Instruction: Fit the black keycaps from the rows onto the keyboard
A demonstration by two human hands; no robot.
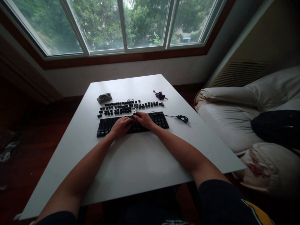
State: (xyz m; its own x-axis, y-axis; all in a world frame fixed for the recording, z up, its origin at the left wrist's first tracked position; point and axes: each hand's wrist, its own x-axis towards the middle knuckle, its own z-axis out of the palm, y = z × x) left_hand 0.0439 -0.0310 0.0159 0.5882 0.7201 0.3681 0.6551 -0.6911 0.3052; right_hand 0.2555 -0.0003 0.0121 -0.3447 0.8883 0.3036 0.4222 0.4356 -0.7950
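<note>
A black computer keyboard [110, 124] lies on the white table in front of me, many of its keys off the board. My left hand [121, 126] rests over its middle, fingers stretched across the keys towards the right hand. Just beside it, my right hand [142, 120] is closed, thumb and fingers together at the keyboard's upper edge. A thin wire loop, apparently a keycap puller [135, 109], sticks up from those fingertips. Beyond the keyboard, loose black keycaps [120, 109] stand in uneven rows. What lies under my palms is hidden.
A grey crumpled cloth [104, 98] sits behind the keycaps at left. Farther right lie a purple brush-like item [160, 95] and the keyboard's bundled cable [182, 118]. Another wire loop [130, 100] is among the keycaps. A pale sofa [217, 118] flanks the white table [131, 168].
</note>
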